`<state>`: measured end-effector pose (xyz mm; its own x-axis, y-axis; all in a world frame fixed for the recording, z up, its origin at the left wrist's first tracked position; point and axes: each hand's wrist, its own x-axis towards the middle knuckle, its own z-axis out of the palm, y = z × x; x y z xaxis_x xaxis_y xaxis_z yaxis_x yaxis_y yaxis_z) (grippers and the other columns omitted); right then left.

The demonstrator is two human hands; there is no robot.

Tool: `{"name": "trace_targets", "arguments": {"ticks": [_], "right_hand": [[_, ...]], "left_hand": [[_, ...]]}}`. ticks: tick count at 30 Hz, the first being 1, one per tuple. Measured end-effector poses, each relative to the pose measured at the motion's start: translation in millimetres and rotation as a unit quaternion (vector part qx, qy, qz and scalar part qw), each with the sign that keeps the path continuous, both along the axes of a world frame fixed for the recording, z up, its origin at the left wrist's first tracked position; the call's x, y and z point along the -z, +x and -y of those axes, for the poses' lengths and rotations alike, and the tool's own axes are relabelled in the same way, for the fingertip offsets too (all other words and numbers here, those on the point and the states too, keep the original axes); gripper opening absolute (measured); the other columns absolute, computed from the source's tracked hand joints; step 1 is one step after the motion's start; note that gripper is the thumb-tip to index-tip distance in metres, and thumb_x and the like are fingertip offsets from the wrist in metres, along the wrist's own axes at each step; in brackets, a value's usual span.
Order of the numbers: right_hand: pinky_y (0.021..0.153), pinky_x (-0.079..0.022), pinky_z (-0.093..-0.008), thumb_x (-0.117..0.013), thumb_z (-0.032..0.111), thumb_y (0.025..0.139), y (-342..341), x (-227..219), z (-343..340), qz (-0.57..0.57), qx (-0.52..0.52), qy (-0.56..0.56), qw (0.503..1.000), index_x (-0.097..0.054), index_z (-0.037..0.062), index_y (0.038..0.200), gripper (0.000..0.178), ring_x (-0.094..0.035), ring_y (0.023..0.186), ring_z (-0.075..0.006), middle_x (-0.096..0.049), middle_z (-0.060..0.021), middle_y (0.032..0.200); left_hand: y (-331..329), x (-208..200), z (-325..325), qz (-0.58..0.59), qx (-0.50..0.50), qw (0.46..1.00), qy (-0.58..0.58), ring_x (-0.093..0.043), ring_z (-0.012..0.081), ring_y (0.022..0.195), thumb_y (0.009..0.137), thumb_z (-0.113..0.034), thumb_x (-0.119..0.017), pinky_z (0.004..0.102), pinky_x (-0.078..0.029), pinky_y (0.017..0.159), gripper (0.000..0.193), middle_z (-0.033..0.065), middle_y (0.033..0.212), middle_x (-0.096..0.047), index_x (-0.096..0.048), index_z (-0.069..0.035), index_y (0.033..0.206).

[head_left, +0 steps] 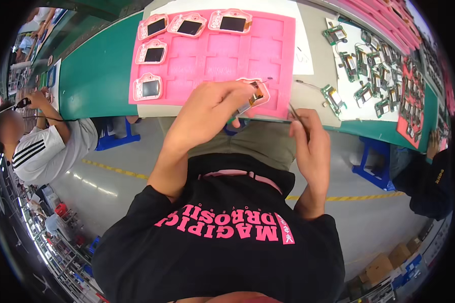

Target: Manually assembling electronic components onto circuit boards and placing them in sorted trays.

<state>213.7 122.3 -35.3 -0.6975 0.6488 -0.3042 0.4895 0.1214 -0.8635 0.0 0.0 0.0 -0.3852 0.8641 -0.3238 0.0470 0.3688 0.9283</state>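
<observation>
Device shell [259,96] showing over pink tray's [271,45] near-right corner, left hand [206,104] gripping it, right hand [312,146] pinching slim tool [297,115]

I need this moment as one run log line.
left hand: at pale casing | right hand: holding thin dark tool | casing: over pink tray
</observation>
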Motion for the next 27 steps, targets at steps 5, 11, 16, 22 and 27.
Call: {"name": "trace_targets", "arguments": {"ticks": [5, 11, 16, 22, 27], "right_hand": [[0.065, -0.053, -0.0333, -0.078, 0.004, 0.087, -35.6, -4.6, 2.4, -0.154, -0.146, 0.235, 0.949, -0.071, 0.0142, 0.139, 0.053, -0.072, 0.076, -0.0181, -0.079, 0.0001, 0.094], [0.063, -0.052, -0.0318, -0.080, 0.005, 0.084, -65.4, 4.6, -26.1, -0.202, -0.233, 0.338, 0.889, -0.072, 0.0145, 0.138, 0.055, -0.072, 0.076, -0.0165, -0.078, 0.0015, 0.093], [0.061, -0.050, -0.0319, -0.080, 0.008, 0.085, -74.8, 2.1, -35.9, -0.166, -0.264, 0.406, 0.859, -0.072, 0.0138, 0.136, 0.052, -0.071, 0.073, -0.0170, -0.076, 0.0000, 0.092], [0.059, -0.049, -0.0332, -0.079, 0.011, 0.086, -79.3, -17.0, -35.6, -0.090, -0.316, 0.442, 0.835, -0.073, 0.0115, 0.133, 0.047, -0.069, 0.070, -0.0181, -0.075, -0.0023, 0.089], [0.058, -0.048, -0.0340, -0.079, 0.012, 0.087, -81.4, -18.2, -33.9, -0.075, -0.331, 0.461, 0.820, -0.074, 0.0095, 0.132, 0.045, -0.068, 0.068, -0.0189, -0.074, -0.0030, 0.089]], "left_hand": [[-4.6, -5.9, 1.2, 0.112, -0.044, 0.993, -0.009, -0.066, 0.0148, 0.067, 0.106, -0.036, -0.063, 0.0244, -0.051, 0.059, 0.039, 0.0085, 0.082, -0.073, -0.079, -0.001, 0.112], [-21.1, -17.3, 19.7, 0.100, -0.032, 0.992, -0.065, -0.067, 0.0153, 0.070, 0.106, -0.031, -0.064, 0.0248, -0.052, 0.060, 0.035, 0.0097, 0.087, -0.075, -0.075, 0.000, 0.121], [-14.8, 4.4, 42.1, -0.075, -0.126, 0.989, 0.032, -0.072, 0.0186, 0.087, 0.098, -0.023, -0.074, 0.0282, -0.058, 0.071, 0.037, 0.0091, 0.108, -0.079, -0.073, -0.005, 0.130], [4.3, 53.0, 38.1, -0.404, -0.122, 0.895, 0.143, -0.069, 0.0215, 0.097, 0.079, -0.020, -0.086, 0.0335, -0.055, 0.082, 0.053, 0.0016, 0.115, -0.077, -0.073, -0.011, 0.129], [6.1, 61.6, 37.6, -0.399, -0.133, 0.896, 0.143, -0.068, 0.0217, 0.100, 0.073, -0.020, -0.089, 0.0346, -0.054, 0.086, 0.058, 0.0006, 0.116, -0.076, -0.074, -0.014, 0.129]]}}
